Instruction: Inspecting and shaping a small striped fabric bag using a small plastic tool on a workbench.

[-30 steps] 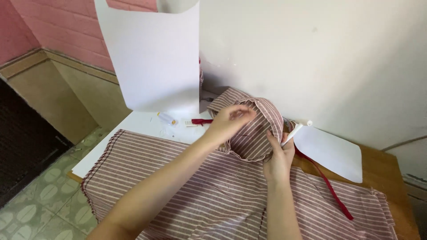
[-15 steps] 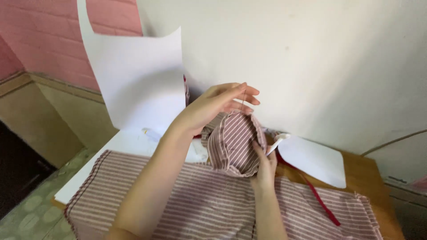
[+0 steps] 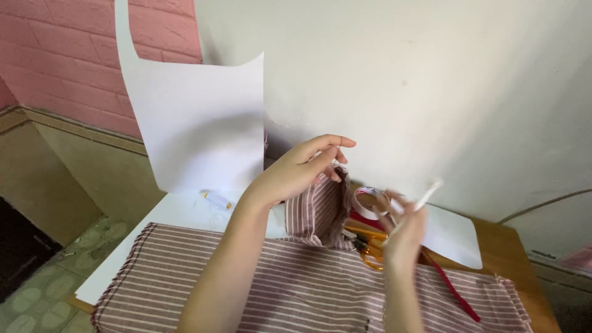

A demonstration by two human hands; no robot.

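head view: the left hand point(image 3: 305, 169) pinches the raised fold of the striped cloth point(image 3: 320, 213), lifting it off the surface point(image 3: 512, 253), fingers closed on its top edge. the rest of the cloth lies flat below both forearms. the right hand point(image 3: 404, 231), blurred, grips a thin white stick point(image 3: 425, 196), just right of the lifted fold and not touching it. between the hands sit a tape roll point(image 3: 370, 200) and orange scissors point(image 3: 367, 246). white paper point(image 3: 197, 123) leans on the wall behind.
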